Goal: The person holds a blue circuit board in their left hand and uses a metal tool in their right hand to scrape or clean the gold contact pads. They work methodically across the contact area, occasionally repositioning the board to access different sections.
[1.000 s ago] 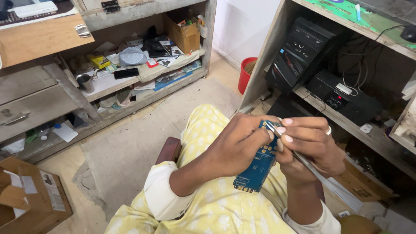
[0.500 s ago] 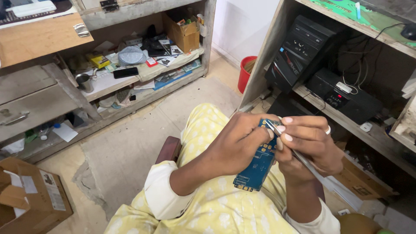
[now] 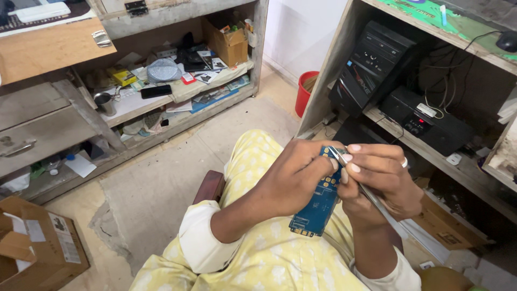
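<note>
The left hand (image 3: 293, 175) clamps a blue circuit board (image 3: 318, 207) upright over the lap; the right hand (image 3: 379, 180) pinches metal tweezers (image 3: 371, 196) at its top edge.

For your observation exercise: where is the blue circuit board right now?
In the head view, the blue circuit board sits centre-right over the person's lap, gripped by the left hand, with the right hand pressing a thin metal tool to its top edge.
</note>
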